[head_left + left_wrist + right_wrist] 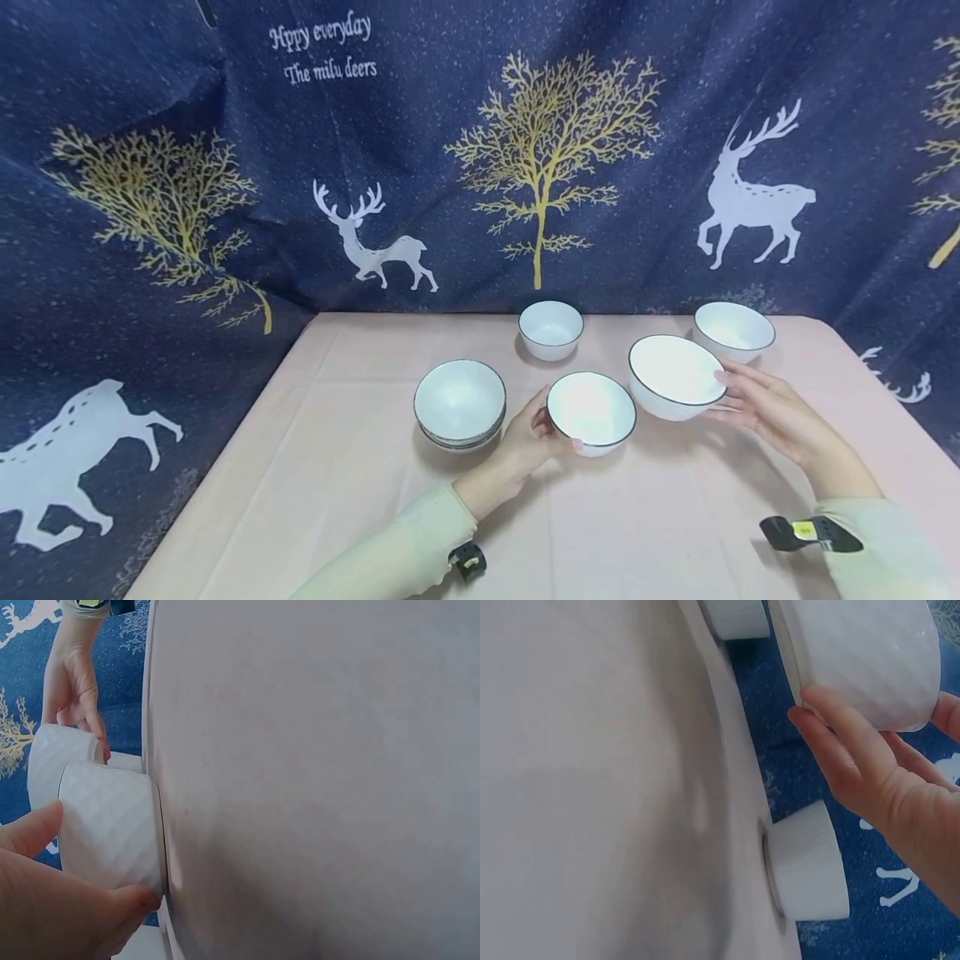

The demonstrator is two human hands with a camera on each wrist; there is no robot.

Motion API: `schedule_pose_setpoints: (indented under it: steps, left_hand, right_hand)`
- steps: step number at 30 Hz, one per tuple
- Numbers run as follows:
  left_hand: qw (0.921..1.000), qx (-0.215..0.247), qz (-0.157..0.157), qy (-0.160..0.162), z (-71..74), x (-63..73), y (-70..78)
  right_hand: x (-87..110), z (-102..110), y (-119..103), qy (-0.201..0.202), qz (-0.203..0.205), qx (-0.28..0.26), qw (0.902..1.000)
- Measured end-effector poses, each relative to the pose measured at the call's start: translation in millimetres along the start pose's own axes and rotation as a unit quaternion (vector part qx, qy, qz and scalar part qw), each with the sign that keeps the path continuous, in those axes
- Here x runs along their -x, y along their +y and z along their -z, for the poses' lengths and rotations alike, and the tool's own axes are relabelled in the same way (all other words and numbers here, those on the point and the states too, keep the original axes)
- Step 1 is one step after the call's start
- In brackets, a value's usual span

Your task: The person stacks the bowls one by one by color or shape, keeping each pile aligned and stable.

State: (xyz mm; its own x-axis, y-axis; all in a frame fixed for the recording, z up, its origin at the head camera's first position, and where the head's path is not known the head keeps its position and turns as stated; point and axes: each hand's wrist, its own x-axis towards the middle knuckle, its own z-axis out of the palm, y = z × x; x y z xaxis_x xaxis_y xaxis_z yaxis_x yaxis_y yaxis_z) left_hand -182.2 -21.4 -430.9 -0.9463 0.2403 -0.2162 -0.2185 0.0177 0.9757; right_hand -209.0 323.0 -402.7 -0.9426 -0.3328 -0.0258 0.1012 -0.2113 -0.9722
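Observation:
My left hand (521, 446) grips a white bowl (591, 408) with a dark rim, thumb on the near side and fingers at its left. Whether this bowl touches the table I cannot tell. In the left wrist view its faceted outer wall (112, 825) shows between thumb and finger. My right hand (772, 412) holds a wider white bowl (675, 375) by its right side, tilted and raised above the table. The right wrist view shows the fingers under that bowl's textured side (870, 664). Left of my left hand sits a stack of similar bowls (460, 402).
Two more white bowls stand near the table's back edge, a small one (551, 329) at the middle and another (731, 329) behind the right-hand bowl. A pale pink cloth covers the table (337, 500). Behind it hangs a dark blue curtain (420, 150) with deer and trees.

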Motion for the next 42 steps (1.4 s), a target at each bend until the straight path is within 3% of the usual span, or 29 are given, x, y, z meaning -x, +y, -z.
schedule_pose_setpoints:
  steps: [16, 25, 42]
  left_hand:
    - [1.0, 0.004, 0.002, 0.004, -0.2, 0.3, 1.2]
    - [1.0, 0.005, 0.004, 0.005, -0.5, -0.2, 1.0]
    - [1.0, 0.0, 0.003, 0.007, -1.2, 0.4, -0.5]
  right_hand:
    - [-12.7, -20, -11, 0.009, -0.009, 0.032, 0.9994]
    - [-20.2, -31, -9, -0.03, 0.008, 0.014, 0.9994]
    - [-26.5, -51, -11, -0.033, -0.006, 0.058, 0.9978]
